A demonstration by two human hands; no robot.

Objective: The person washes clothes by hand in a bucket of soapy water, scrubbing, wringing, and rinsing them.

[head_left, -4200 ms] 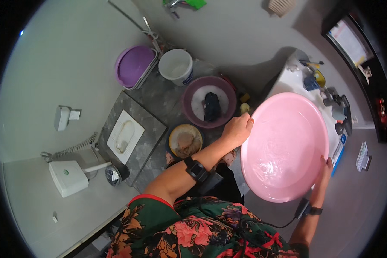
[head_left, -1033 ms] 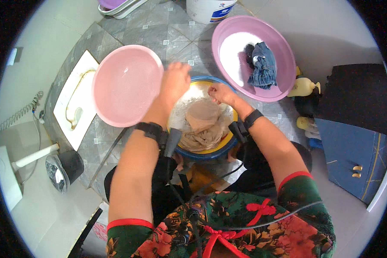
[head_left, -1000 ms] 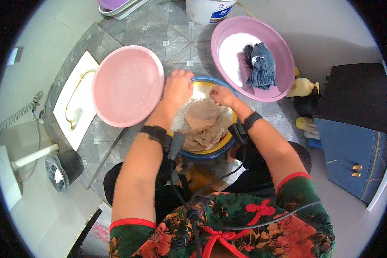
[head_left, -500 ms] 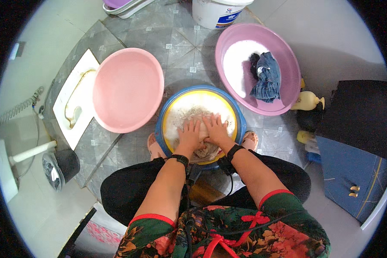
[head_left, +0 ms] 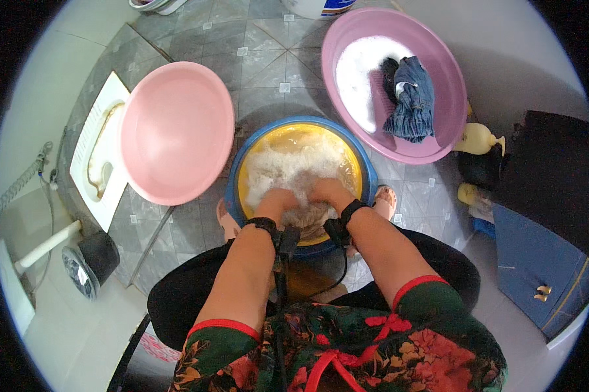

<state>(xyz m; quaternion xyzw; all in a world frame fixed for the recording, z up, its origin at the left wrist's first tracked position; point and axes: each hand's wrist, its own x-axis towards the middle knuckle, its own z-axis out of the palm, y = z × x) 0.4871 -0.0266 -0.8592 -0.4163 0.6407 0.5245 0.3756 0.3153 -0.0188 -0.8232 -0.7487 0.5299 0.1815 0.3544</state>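
While reaching into a blue-and-yellow basin (head_left: 371, 178) at frame centre, holding left hand (head_left: 278, 198) and right hand (head_left: 331, 190) in cloudy water (head_left: 294, 160) by brown cloth (head_left: 309, 223).
Impossible to tell whether grasping; perhaps liable to splash over the rim (head_left: 301, 120) if pressing hard.

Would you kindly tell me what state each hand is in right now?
Left hand: partly hidden in the soapy water in the basin; grip cannot be told.
Right hand: also partly hidden there; grip cannot be told.
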